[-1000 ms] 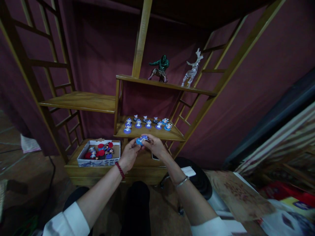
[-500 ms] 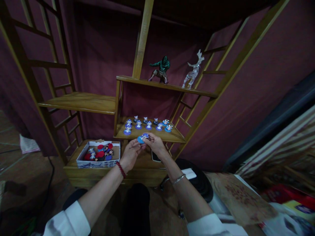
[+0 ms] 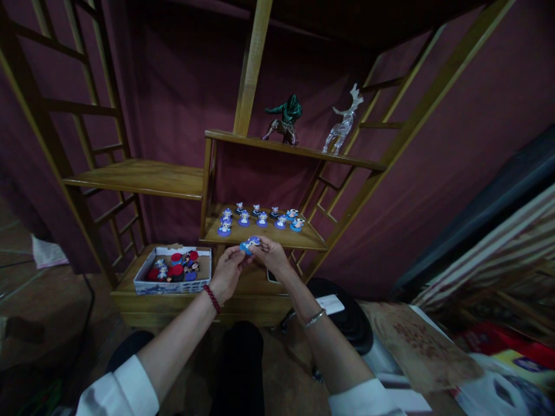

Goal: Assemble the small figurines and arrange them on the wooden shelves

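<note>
A small figurine point(image 3: 250, 245) with a blue round base and a purple-and-white top is held between my two hands, just in front of the small shelf. My left hand point(image 3: 229, 271) grips it by the base side, fingers closed. From the other side, my right hand point(image 3: 269, 255) pinches its upper part. Behind it, several similar figurines point(image 3: 262, 219) stand in rows on the wooden shelf point(image 3: 277, 238), with purple, black or blue bases. At lower left, an open cardboard box point(image 3: 173, 287) contains a jumble of figurines with red, blue and purple bases.
On the shelf above stand a green-and-brown figure point(image 3: 286, 118) and a clear glass deer point(image 3: 340, 128). A phone point(image 3: 272, 277) lies partly hidden behind my right wrist. A black round-topped stool or bin point(image 3: 355, 323) stands at right, with a white item point(image 3: 330, 304) on it.
Both hands still hold the figurine, which has tilted and turned slightly between the fingers. My left fingers have shifted a little away from my right hand. The view has moved slightly.
</note>
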### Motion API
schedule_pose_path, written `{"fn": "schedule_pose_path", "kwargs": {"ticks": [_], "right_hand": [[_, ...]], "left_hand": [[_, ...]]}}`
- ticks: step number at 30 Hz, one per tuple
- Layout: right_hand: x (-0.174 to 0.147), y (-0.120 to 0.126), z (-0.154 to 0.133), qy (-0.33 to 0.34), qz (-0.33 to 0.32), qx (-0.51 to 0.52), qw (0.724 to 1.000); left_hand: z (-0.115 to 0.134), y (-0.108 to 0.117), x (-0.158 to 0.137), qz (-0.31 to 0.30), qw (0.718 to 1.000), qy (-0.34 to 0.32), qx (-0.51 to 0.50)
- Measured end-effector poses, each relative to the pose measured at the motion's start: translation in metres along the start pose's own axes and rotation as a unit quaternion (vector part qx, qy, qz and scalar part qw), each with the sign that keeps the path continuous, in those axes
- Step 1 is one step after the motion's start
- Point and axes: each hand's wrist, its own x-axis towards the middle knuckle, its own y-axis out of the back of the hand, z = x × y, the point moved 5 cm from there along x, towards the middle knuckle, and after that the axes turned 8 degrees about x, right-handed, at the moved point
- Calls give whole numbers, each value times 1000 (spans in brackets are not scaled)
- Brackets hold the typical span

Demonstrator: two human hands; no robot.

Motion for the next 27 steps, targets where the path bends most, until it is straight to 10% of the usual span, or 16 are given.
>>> {"fn": "schedule_pose_path", "kwargs": {"ticks": [17,27], "right_hand": [[-19,-25,18,-2,-16,-109,994],[-27,-79,76,-18,-69,-175,982]], "left_hand": [[-7,34,-21,64,997,48,-22],[-5,102,-41,210,970,103,66]]}}
